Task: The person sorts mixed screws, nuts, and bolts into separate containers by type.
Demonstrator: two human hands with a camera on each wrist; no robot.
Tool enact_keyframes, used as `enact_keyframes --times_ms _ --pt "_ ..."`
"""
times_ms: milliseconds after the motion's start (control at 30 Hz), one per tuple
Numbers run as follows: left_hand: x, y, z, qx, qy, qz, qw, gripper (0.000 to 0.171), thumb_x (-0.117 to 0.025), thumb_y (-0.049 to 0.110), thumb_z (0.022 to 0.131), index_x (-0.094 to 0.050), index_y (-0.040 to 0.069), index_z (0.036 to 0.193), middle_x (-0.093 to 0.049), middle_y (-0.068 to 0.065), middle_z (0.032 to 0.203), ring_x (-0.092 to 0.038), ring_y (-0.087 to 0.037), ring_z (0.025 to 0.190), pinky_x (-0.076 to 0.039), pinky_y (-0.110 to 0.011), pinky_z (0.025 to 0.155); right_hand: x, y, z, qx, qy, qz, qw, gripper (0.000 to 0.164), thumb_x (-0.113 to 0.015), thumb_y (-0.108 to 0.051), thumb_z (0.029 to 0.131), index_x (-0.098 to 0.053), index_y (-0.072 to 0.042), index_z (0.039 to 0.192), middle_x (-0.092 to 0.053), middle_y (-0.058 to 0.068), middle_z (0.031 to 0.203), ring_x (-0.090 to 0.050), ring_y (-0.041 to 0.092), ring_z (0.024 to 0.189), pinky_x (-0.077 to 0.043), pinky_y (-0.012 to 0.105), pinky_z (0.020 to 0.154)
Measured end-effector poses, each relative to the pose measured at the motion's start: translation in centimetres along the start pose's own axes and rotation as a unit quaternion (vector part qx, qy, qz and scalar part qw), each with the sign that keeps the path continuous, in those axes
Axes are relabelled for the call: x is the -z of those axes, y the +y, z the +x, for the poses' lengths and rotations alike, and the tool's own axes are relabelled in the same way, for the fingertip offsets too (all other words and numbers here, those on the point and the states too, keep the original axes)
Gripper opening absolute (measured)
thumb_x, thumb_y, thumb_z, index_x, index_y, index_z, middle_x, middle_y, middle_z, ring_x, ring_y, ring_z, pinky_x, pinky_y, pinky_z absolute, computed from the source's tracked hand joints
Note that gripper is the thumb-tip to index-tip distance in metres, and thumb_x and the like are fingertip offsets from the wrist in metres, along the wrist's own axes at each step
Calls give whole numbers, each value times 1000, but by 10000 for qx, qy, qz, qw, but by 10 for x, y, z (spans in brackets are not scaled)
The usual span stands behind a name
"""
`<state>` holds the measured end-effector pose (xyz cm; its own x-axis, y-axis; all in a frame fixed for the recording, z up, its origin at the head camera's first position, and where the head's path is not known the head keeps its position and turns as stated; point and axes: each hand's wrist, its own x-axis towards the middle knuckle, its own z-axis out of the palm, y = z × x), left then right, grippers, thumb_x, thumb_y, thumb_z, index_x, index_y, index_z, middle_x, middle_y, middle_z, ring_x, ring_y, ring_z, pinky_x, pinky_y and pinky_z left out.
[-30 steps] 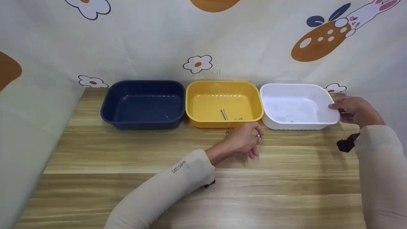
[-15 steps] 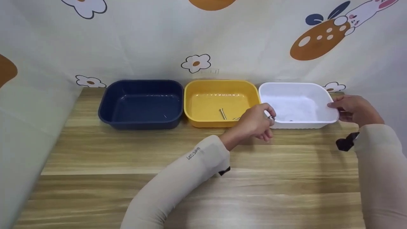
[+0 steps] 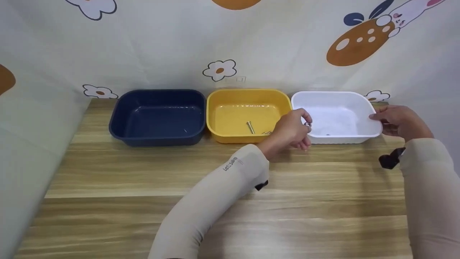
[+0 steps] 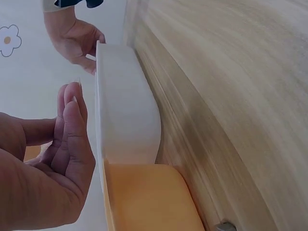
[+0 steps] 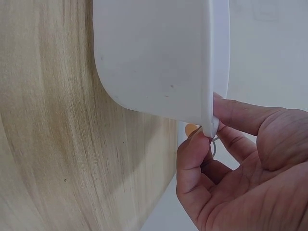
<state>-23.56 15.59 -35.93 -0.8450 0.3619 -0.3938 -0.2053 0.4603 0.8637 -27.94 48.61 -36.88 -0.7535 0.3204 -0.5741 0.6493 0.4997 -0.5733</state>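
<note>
My left hand (image 3: 291,128) is raised at the near left corner of the white bin (image 3: 345,140). Its thumb and fingers pinch a small shiny metal piece (image 3: 308,125), too small to identify; the left wrist view hides it behind the fingers. At the white bin's right end, my right hand (image 3: 404,121) grips the rim, thumb inside and fingers outside, as the right wrist view (image 5: 240,163) confirms. A small dark speck (image 3: 327,135) lies inside that bin. In the yellow bin (image 3: 230,139) lie a silver bolt (image 3: 250,127) and some smaller metal pieces (image 3: 266,132).
A dark blue bin (image 3: 158,141) stands left of the yellow one, with a tiny light mark on its floor. The three bins line up along the patterned cloth (image 3: 161,46). A metal piece (image 4: 225,226) lies on the wooden table (image 3: 125,208) before the yellow bin.
My left hand has risen from in front of the yellow bin, moving right and away to the white bin's edge with the metal piece. The right hand keeps its grip on the rim.
</note>
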Motion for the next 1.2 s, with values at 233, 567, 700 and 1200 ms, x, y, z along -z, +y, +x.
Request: enact_keyframes --times_ms 233,567,700,1200 --pt "-1 3 13 51 260 -52 9996 11 -60 12 97 -53 20 99 -65 -8 63 -65 -22 52 -55 -28 55 -1 -2 0 -77 147 3 9999 42 -69 -30 91 -50 -9 122 -58 -4 83 -56 17 81 -53 27 73" --pt "-10 4 26 60 438 -208 9988 12 -57 10 97 -52 21 98 -65 -8 59 -63 -21 47 -52 -27 50 -3 -3 -1 -2 169 4 9999 38 -69 -30 91 -51 -10 118 -58 -5 81 -56 16 79 -52 26 72" --pt "-12 4 29 110 500 -205 9985 15 -58 9 96 -56 20 106 -64 -8 58 -61 -20 45 -52 -26 48 -3 -2 -1 -13 194 -21 9998 39 -68 -31 91 -50 -10 119 -57 -5 83 -55 16 81 -52 26 72" --pt "-5 5 15 395 307 -746 9960 15 -65 13 94 -55 24 99 -66 -9 71 -60 -22 48 -54 -28 51 -1 -1 1 -152 195 20 9997 39 -69 -30 91 -51 -12 121 -59 -5 83 -56 17 81 -52 27 72"
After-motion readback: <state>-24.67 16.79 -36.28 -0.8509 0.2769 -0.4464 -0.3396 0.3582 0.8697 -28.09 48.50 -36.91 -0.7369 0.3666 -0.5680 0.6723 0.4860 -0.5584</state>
